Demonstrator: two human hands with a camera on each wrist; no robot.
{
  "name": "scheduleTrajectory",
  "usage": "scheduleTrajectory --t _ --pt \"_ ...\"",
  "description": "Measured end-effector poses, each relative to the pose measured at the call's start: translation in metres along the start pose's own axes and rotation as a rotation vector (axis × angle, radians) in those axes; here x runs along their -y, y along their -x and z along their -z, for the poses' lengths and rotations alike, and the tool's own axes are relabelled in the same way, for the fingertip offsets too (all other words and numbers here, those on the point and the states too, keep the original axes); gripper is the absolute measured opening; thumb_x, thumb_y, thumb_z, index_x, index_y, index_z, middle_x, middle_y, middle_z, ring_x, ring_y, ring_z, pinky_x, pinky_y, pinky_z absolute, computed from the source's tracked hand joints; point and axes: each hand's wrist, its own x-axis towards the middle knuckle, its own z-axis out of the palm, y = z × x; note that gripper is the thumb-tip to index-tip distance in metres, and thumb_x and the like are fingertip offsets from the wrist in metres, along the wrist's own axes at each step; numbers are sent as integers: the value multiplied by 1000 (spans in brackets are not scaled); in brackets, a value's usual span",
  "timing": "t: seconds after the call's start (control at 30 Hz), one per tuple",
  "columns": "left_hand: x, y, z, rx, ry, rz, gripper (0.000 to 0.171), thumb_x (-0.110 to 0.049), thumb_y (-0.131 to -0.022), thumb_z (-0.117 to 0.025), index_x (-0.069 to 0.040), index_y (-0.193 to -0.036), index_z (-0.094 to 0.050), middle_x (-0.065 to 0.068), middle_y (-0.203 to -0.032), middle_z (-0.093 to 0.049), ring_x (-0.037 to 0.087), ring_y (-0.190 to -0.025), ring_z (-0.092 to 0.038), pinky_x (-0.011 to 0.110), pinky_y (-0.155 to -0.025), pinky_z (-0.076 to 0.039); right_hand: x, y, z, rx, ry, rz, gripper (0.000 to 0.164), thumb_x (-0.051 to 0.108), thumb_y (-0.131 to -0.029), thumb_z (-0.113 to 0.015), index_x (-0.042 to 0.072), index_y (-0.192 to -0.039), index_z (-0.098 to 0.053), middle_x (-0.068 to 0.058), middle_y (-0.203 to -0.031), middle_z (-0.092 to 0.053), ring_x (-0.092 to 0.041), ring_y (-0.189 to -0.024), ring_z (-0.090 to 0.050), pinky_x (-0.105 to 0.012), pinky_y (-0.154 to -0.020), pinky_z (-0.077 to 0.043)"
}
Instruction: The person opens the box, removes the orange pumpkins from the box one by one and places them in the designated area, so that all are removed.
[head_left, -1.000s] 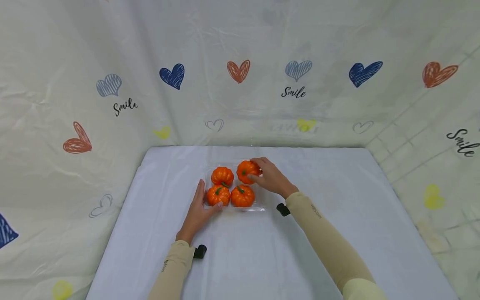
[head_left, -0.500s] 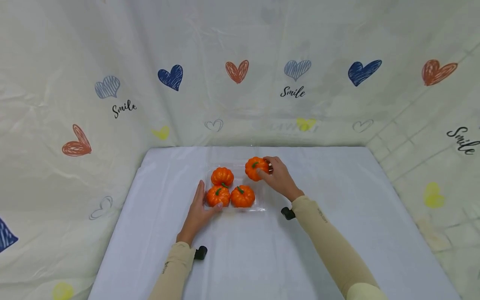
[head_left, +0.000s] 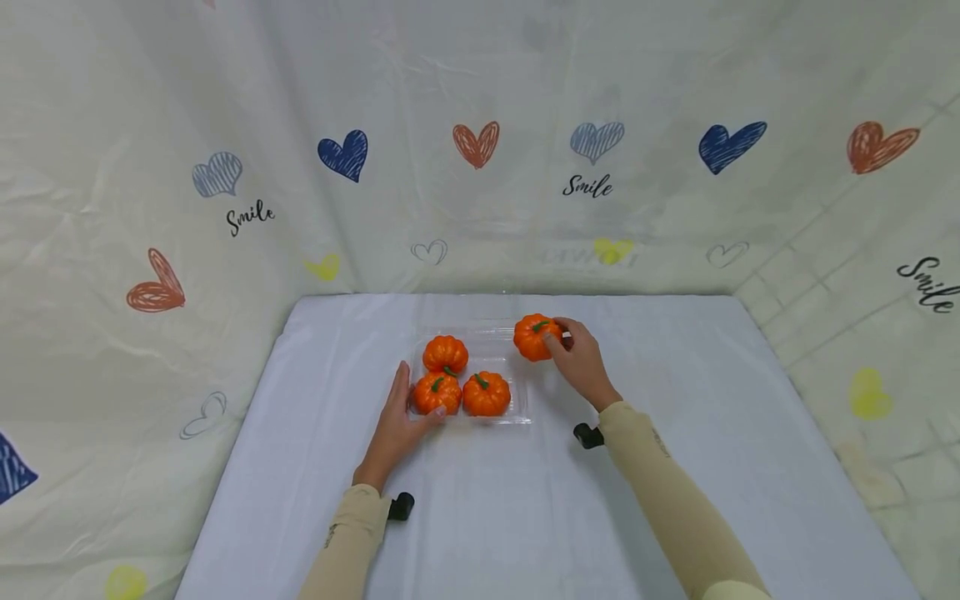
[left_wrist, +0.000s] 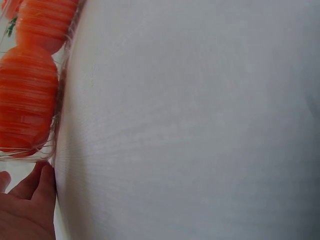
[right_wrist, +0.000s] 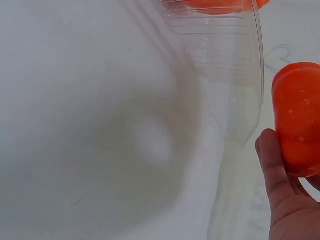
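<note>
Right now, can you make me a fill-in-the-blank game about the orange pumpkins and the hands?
The person's right hand holds one round, ribbed, orange pumpkin with a ____ stem.
The clear, rectangular plastic tray holds ____ other pumpkins.
The person's left hand touches the tray's near-____ corner.

Missing words: green; three; left.

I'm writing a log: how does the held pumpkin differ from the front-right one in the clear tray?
The held pumpkin is gripped by the right hand; the front-right pumpkin sits untouched in the clear tray. In the head view, the held pumpkin's stem slants right, the front-right pumpkin's left. Both are orange and ribbed with green stems.
</note>
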Motion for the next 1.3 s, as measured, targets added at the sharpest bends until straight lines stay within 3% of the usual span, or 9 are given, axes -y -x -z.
scheduleTrajectory --t 0.4,0.9,1.3 --pt "1 1 0 0 1 5 119 -64 -91 -78 -15 -174 -7 0 -180 -6 31 -162 -21 49 -126 -27 -18 5 12 -57 -33 -65 55 33 -109 -59 -3 -149 -53 -22 -147 -55 -41 -118 -59 -53 -105 -54" --pt "-3 0 2 8 -9 28 119 -68 -90 -76 -19 -174 -7 -3 -180 -6 29 -162 -21 51 -127 -25 -40 7 11 -17 11 -168 59 31 -111 -57 -3 -158 -44 -25 -154 -47 -43 -129 -54 -53 -112 -50" --pt "-1 1 -1 2 -9 31 120 -70 -89 -76 -18 -174 -8 -2 -179 -7 30 -162 -21 51 -127 -25 -49 10 6 5 17 -156 55 26 -109 -62 -4 -153 -49 -25 -151 -53 -42 -132 -54 -53 -112 -49"
